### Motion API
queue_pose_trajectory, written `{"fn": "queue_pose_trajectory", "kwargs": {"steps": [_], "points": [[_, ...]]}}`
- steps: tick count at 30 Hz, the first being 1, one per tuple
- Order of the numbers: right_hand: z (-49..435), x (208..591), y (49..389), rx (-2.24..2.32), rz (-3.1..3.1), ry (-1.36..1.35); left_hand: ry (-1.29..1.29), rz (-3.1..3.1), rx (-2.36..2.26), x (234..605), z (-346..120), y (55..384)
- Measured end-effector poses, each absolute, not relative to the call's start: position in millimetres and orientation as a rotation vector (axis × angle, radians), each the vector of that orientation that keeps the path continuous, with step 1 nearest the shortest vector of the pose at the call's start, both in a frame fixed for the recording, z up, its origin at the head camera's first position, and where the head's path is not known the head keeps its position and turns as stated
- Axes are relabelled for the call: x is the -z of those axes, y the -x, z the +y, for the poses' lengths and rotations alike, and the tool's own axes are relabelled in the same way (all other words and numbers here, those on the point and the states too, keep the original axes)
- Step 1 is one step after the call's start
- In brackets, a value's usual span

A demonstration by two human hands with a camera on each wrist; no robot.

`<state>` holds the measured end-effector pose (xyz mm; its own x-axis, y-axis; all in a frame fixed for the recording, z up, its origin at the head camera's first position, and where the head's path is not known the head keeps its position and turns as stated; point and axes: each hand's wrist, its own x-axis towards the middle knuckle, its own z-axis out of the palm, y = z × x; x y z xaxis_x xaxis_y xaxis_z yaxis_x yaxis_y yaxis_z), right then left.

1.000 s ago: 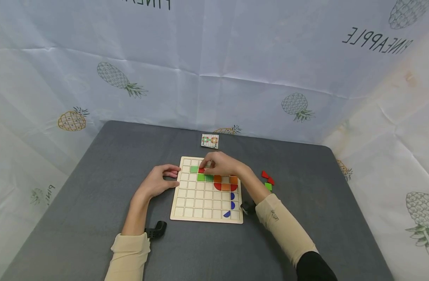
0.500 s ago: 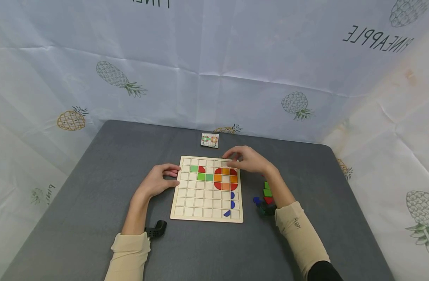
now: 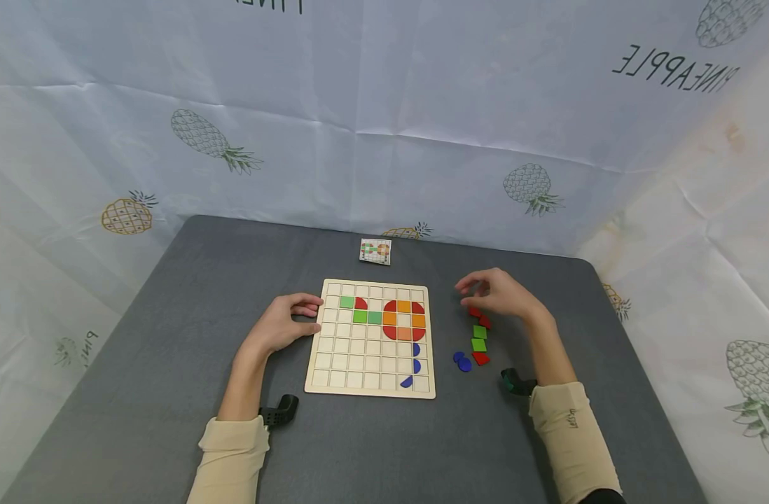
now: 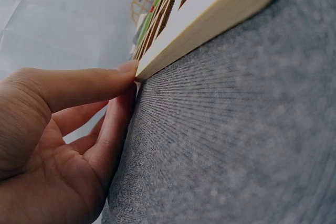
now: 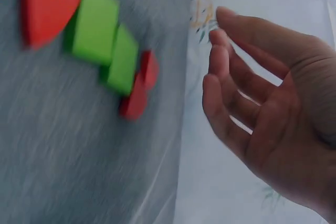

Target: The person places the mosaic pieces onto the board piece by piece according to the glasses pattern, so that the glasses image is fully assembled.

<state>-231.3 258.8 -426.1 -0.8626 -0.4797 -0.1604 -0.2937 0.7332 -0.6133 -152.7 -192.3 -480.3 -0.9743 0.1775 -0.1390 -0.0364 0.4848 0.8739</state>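
A wooden grid board (image 3: 347,364) lies on the grey table, with green, red, orange and blue pieces set in its upper and right cells. My left hand (image 3: 290,323) rests at the board's left edge (image 4: 210,24), its fingertips (image 4: 126,69) touching the wood. My right hand (image 3: 494,292) hovers empty, fingers loosely spread (image 5: 231,77), just above a small pile of loose pieces to the right of the board: red pieces (image 3: 479,316) (image 5: 139,87), green squares (image 3: 480,338) (image 5: 102,38) and blue pieces (image 3: 462,361).
A small pattern card (image 3: 375,251) lies beyond the board near the table's far edge. A pineapple-print cloth (image 3: 384,112) hangs behind and at both sides. The table (image 3: 170,294) has rounded far corners.
My right hand has left the board, where it set down a red quarter piece beside the green square, and has swung right to above the loose pieces. The left hand has stayed put.
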Motion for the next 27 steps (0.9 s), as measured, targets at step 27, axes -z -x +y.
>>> {"fn": "queue_pose_trajectory", "kwargs": {"steps": [27], "points": [[298.9,462.6,240.6,0.929,2.492,0.573,-0.109,2.527,-1.484,482.2,-191.0,153.1]]}}
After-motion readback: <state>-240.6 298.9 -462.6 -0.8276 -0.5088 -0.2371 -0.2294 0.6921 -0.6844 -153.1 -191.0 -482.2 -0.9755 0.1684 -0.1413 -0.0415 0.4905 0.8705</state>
